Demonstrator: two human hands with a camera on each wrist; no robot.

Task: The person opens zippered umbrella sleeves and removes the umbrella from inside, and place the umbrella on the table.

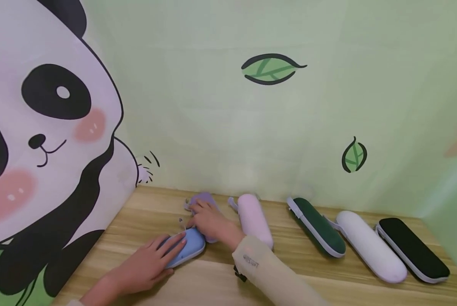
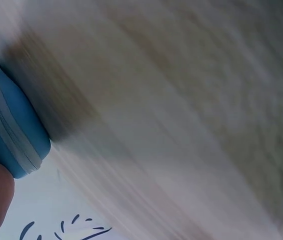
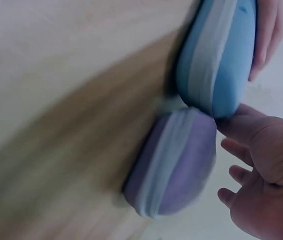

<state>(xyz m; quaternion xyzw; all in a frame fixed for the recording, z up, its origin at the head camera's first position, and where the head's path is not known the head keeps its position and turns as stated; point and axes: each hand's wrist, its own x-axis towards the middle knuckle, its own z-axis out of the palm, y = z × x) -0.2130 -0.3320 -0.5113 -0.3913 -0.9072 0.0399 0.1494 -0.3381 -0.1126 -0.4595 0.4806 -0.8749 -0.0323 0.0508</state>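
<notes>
Your left hand [image 1: 147, 260] grips the blue case [image 1: 191, 247]; at its two o'clock, your right hand [image 1: 208, 220], fingers loosely parted, hovers by the purple case [image 3: 184, 167].

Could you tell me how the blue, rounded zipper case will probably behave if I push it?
The blue, rounded zipper case seems stiff: it shows no obvious dent where the left hand touches it. It may slide rather than tip, lying low on the wood-grain table. Its curved sides could let it rock slightly.
</notes>
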